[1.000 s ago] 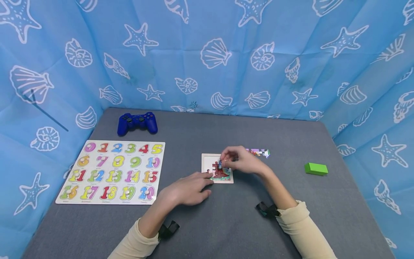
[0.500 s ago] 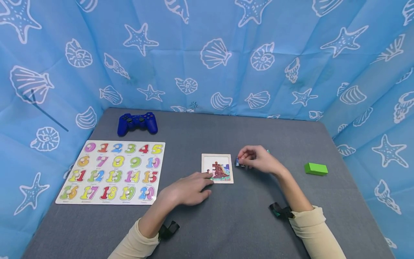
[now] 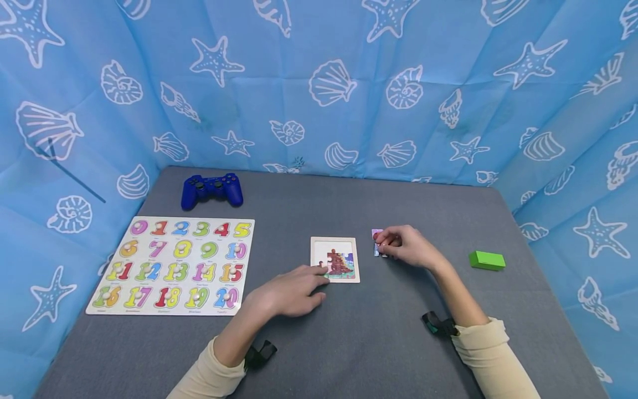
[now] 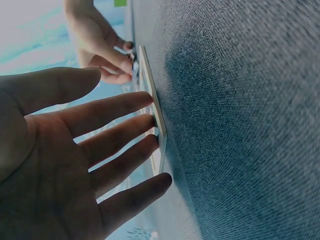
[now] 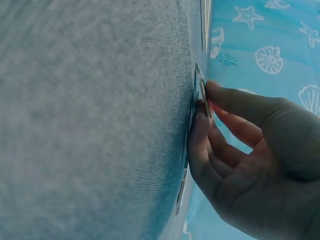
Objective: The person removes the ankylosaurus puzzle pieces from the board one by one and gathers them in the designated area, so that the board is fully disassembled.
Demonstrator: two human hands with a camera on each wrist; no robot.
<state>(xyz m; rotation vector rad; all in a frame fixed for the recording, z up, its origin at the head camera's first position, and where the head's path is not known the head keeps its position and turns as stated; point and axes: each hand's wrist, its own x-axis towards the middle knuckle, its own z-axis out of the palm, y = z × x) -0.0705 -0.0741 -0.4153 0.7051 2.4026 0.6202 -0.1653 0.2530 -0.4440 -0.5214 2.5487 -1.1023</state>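
A small square jigsaw tray lies in the middle of the table. Joined jigsaw pieces with a dark red picture fill its lower right part; its upper part shows white. My left hand rests at the tray's lower left, fingers straight, and the left wrist view shows the fingertips right at its edge. Right of the tray, my right hand pinches a jigsaw piece between thumb and fingers, tilted close over the cloth. Another flat piece lies beneath that hand, mostly hidden in the head view.
At left lies a white number peg board with knobbed numerals. A blue game controller sits behind it. Toward the right is a green block. A blue shell-print curtain surrounds the back and sides of the grey table.
My right hand has moved from above the tray to the right, carrying the jigsaw piece toward the loose ones. The left hand has stayed in place.
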